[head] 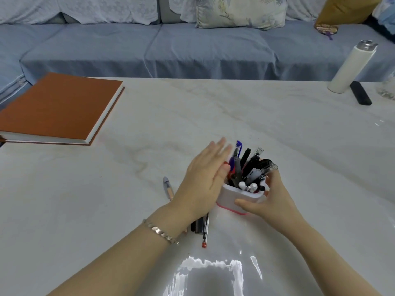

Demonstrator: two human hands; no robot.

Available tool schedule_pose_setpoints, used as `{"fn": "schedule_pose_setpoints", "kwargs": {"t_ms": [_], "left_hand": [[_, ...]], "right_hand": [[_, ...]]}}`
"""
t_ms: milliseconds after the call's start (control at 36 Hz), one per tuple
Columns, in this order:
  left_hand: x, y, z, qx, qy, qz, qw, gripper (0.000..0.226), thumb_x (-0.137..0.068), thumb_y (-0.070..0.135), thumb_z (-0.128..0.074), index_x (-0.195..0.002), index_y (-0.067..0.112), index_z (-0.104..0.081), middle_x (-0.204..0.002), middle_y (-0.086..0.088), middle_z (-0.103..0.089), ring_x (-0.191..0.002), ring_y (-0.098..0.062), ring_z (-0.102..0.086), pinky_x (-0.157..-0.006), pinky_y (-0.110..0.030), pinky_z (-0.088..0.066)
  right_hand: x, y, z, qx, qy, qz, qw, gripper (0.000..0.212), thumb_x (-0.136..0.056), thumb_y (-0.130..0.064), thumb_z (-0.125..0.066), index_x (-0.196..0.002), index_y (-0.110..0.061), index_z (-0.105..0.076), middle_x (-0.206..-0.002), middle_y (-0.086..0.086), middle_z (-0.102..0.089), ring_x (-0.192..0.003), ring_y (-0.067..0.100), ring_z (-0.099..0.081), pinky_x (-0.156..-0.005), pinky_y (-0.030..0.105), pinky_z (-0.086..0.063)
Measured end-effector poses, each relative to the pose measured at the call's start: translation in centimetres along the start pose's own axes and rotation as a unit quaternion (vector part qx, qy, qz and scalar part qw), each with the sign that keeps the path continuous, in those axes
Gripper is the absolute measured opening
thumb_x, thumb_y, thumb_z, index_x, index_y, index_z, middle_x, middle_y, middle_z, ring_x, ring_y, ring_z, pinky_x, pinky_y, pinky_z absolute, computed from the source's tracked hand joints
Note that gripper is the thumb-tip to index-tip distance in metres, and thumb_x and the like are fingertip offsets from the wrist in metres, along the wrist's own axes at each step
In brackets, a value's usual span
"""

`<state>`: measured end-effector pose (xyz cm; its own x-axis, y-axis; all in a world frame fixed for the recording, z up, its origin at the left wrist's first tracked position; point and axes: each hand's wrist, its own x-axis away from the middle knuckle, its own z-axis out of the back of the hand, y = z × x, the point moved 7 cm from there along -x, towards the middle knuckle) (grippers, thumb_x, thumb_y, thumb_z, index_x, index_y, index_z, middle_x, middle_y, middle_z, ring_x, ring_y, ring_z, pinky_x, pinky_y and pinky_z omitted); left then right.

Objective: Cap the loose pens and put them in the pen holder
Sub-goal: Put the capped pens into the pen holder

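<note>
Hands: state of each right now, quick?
Left hand: open, fingers flat against the left side of the holder, holding nothing.
Right hand: wrapped around the holder's right side, thumb on its front.

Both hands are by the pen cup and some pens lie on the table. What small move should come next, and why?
Probably the left hand should drop to the loose pens lying beneath it and lift one. The right hand already steadies the pen holder, which is crowded, and another pen lies just left of the left hand. Whether they are capped cannot be told.
</note>
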<state>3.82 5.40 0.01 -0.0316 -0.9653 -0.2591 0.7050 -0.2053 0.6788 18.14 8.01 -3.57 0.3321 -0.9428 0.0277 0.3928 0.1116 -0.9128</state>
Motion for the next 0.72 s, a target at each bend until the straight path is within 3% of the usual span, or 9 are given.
{"fn": "schedule_pose_setpoints", "kwargs": {"t_ms": [56,111,167,222,333,444,583,722], "left_hand": [[1.2,-2.2,1.6,-0.009,0.073,0.081,0.994,0.049,-0.095,0.037,-0.033,-0.142,0.024,-0.027,-0.150,0.008,-0.026,-0.138,-0.004,-0.019,-0.110,-0.013,-0.009],[3.0,-5.3,2.5,-0.073,0.101,0.200,0.972,0.058,-0.093,0.038,-0.042,-0.143,0.018,-0.022,-0.151,-0.002,-0.026,-0.139,-0.015,-0.020,-0.111,-0.023,-0.014],[5.2,-8.5,2.2,-0.138,0.054,0.326,0.933,0.076,-0.086,0.047,-0.050,-0.145,0.015,-0.013,-0.150,-0.012,-0.021,-0.138,-0.028,-0.018,-0.111,-0.037,-0.021],[6.9,-10.5,1.7,-0.136,0.025,0.391,0.910,0.082,-0.079,0.051,-0.057,-0.141,0.014,-0.019,-0.142,-0.017,-0.028,-0.131,-0.034,-0.024,-0.104,-0.042,-0.030],[7.6,-11.3,0.4,-0.065,0.022,0.381,0.922,0.074,-0.071,0.056,-0.058,-0.129,0.019,-0.032,-0.118,-0.015,-0.051,-0.122,-0.025,-0.029,-0.099,-0.034,-0.033],[6.0,-10.0,-0.8,-0.040,0.011,0.348,0.937,0.077,-0.076,0.039,-0.068,-0.136,0.012,-0.028,-0.127,-0.010,-0.040,-0.121,-0.027,-0.040,-0.099,-0.033,-0.036],[4.3,-9.2,-1.8,-0.038,-0.015,0.336,0.941,0.031,-0.083,0.022,-0.059,-0.108,0.007,-0.047,-0.097,-0.011,-0.059,-0.088,-0.028,-0.059,-0.076,-0.036,-0.049],[4.0,-8.7,-2.7,-0.062,-0.052,0.294,0.952,0.013,-0.088,0.016,-0.049,-0.090,0.003,-0.049,-0.089,-0.014,-0.058,-0.077,-0.026,-0.054,-0.060,-0.030,-0.038]], "right_hand": [[0.0,-0.1,0.0,0.006,0.001,0.005,1.000,0.062,-0.062,-0.005,-0.080,-0.089,-0.040,-0.036,-0.094,-0.025,-0.049,-0.078,-0.030,-0.046,-0.064,-0.005,-0.037],[0.1,-0.1,0.0,0.005,0.001,0.007,1.000,0.063,-0.062,-0.005,-0.080,-0.090,-0.041,-0.036,-0.095,-0.026,-0.049,-0.079,-0.031,-0.045,-0.064,-0.006,-0.037],[0.1,0.0,0.0,0.004,0.000,0.005,1.000,0.063,-0.062,-0.005,-0.080,-0.090,-0.041,-0.036,-0.093,-0.026,-0.050,-0.079,-0.031,-0.046,-0.064,-0.006,-0.037],[0.1,0.1,0.1,0.005,0.001,0.005,1.000,0.063,-0.062,-0.005,-0.080,-0.089,-0.042,-0.036,-0.092,-0.025,-0.051,-0.079,-0.028,-0.047,-0.064,-0.005,-0.037],[0.1,0.1,0.1,0.011,0.004,0.008,1.000,0.063,-0.062,-0.006,-0.080,-0.090,-0.041,-0.036,-0.092,-0.025,-0.050,-0.080,-0.028,-0.047,-0.064,-0.005,-0.037],[0.1,-0.2,0.1,0.005,0.002,0.008,1.000,0.063,-0.063,-0.004,-0.079,-0.090,-0.041,-0.036,-0.093,-0.026,-0.049,-0.079,-0.031,-0.045,-0.065,-0.006,-0.036],[0.1,-0.2,0.0,0.001,-0.001,0.008,1.000,0.064,-0.063,-0.004,-0.080,-0.091,-0.042,-0.036,-0.096,-0.026,-0.050,-0.081,-0.031,-0.045,-0.065,-0.007,-0.036],[0.1,-0.3,0.0,-0.001,-0.002,0.011,1.000,0.064,-0.063,-0.003,-0.079,-0.091,-0.041,-0.035,-0.095,-0.024,-0.050,-0.080,-0.030,-0.046,-0.065,-0.007,-0.035]]}}
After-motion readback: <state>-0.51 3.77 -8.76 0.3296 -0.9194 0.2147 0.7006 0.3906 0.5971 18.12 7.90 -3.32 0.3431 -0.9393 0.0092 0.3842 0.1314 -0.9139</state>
